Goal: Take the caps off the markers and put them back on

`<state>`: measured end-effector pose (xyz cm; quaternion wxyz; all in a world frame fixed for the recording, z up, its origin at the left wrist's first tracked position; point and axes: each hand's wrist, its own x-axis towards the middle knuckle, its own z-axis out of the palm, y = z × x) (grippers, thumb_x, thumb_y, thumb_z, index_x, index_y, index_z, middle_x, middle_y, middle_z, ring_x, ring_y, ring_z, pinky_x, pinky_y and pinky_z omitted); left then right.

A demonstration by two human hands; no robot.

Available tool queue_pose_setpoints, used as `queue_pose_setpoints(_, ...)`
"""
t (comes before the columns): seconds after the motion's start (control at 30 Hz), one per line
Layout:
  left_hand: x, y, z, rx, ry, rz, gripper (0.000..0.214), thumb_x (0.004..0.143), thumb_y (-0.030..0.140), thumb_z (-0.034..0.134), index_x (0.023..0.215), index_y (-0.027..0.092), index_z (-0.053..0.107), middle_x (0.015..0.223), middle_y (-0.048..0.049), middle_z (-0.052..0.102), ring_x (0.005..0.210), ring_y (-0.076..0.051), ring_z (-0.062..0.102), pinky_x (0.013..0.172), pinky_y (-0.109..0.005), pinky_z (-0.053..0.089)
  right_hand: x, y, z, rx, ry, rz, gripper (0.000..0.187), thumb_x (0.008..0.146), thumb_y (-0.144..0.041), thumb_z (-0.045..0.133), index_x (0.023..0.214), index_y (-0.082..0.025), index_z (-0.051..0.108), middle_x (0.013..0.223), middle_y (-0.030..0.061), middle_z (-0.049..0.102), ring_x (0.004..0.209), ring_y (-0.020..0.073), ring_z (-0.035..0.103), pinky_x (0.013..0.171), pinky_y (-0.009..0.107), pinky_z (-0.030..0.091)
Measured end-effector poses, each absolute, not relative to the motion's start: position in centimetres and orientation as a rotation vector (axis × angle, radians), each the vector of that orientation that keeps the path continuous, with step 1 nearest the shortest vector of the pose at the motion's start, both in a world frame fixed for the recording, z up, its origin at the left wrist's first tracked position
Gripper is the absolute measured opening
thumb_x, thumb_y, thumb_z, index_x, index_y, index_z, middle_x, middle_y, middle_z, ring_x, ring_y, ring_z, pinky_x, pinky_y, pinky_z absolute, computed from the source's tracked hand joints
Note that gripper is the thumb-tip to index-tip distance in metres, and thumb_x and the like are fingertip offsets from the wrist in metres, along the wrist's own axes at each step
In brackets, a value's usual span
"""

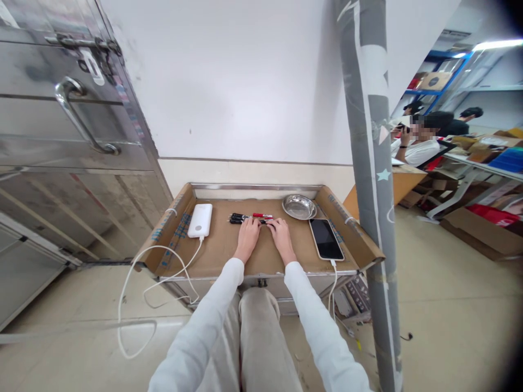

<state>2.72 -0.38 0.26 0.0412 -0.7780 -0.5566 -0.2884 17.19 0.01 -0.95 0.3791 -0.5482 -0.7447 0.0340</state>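
1. From where I stand, the black pens lie side by side near the middle of the cardboard-lined counter, with a red pen just beside them.
2. The left hand reaches in from the near side, its fingers curled down at the right end of the black bundle. I can't tell whether they pinch a pen.
3. The right hand is close beside it, fingers bent inward just below the red pen's right end. Something dark shows between the two hands, but I can't make out whether these fingers grip it.
4. To the left lies a white power bank, its white cable looping over the counter's edge.
5. To the right, a round steel dish sits toward the back corner, and a phone lies in front of it, plugged in.
6. Beyond the counter's right side a grey wrapped pole rises; farther off is a person in a white top.
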Motion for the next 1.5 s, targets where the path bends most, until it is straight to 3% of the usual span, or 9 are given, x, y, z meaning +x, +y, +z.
queue_pose_setpoints(0.17,3.1,0.0,0.7,-2.249,-1.818,-0.789,0.016,0.092,0.021,0.042,0.098,0.013,0.055,0.097,-0.0117,0.056,0.095,-0.025,0.053,0.085,-0.038,0.043,17.0,0.1,-1.1,-1.277,-1.853,0.21,0.027,0.091,-0.015,0.039,0.107,-0.018,0.061,0.103,0.0087,0.058,0.097,0.0191,0.053,0.09,0.032,0.043)
queue_pose_setpoints(0.47,3.0,-0.4,0.1,-2.31,-1.713,-0.827,0.016,0.092,0.021,0.04,0.092,0.015,0.055,0.094,-0.0098,0.055,0.094,-0.024,0.053,0.087,-0.039,0.043,16.8,-0.8,-0.4,-1.443,-1.901,-0.002,0.025,0.088,-0.011,0.039,0.091,-0.019,0.062,0.093,0.0085,0.056,0.091,0.0211,0.051,0.086,0.033,0.041)
queue_pose_setpoints(0.87,1.7,-1.7,0.4,-1.884,-2.061,-0.992,0.031,0.086,0.007,0.031,0.107,0.011,0.053,0.105,-0.0174,0.055,0.098,-0.028,0.052,0.084,-0.041,0.042,16.8,-0.9,-0.1,-1.537,-1.916,-0.022,0.031,0.084,-0.006,0.037,0.096,-0.019,0.063,0.097,0.0089,0.061,0.093,0.022,0.051,0.082,0.034,0.037)
queue_pose_setpoints(1.13,1.2,-2.1,0.3,-1.848,-2.102,-0.96,0.024,0.091,0.021,0.035,0.103,0.012,0.054,0.106,-0.0189,0.055,0.103,-0.031,0.049,0.089,-0.048,0.039,16.9,-1.0,-0.3,-1.507,-1.883,0.005,0.029,0.085,-0.007,0.037,0.096,-0.017,0.062,0.097,0.0096,0.06,0.094,0.0217,0.053,0.086,0.034,0.039)
queue_pose_setpoints(1.27,1.2,-2.1,0.2,-1.833,-2.129,-0.922,0.022,0.093,0.028,0.039,0.097,0.014,0.055,0.098,-0.015,0.057,0.097,-0.029,0.052,0.085,-0.045,0.043,16.6,-1.6,0.5,-1.426,-1.895,0.039,0.032,0.086,-0.011,0.04,0.112,-0.017,0.057,0.107,0.0102,0.059,0.101,0.0224,0.053,0.09,0.036,0.041)
queue_pose_setpoints(1.37,1.2,-2.2,0.4,-2.072,-2.01,-1.005,0.023,0.094,0.03,0.039,0.099,0.016,0.056,0.097,-0.0118,0.057,0.088,-0.023,0.057,0.081,-0.037,0.046,16.3,-2.1,1.2,-1.246,-1.974,0.104,0.045,0.086,-0.013,0.041,0.129,-0.022,0.047,0.124,0.0085,0.054,0.114,0.0206,0.049,0.098,0.036,0.04)
queue_pose_setpoints(1.5,1.4,-2.4,1.1,-2.478,-1.741,-1.209,0.021,0.094,0.033,0.043,0.105,0.02,0.055,0.105,-0.008,0.055,0.086,-0.017,0.06,0.077,-0.03,0.048,16.2,-2.3,1.2,-1.168,-2.003,0.216,0.038,0.087,-0.015,0.041,0.121,-0.024,0.055,0.12,0.007,0.058,0.113,0.0196,0.052,0.099,0.035,0.041)
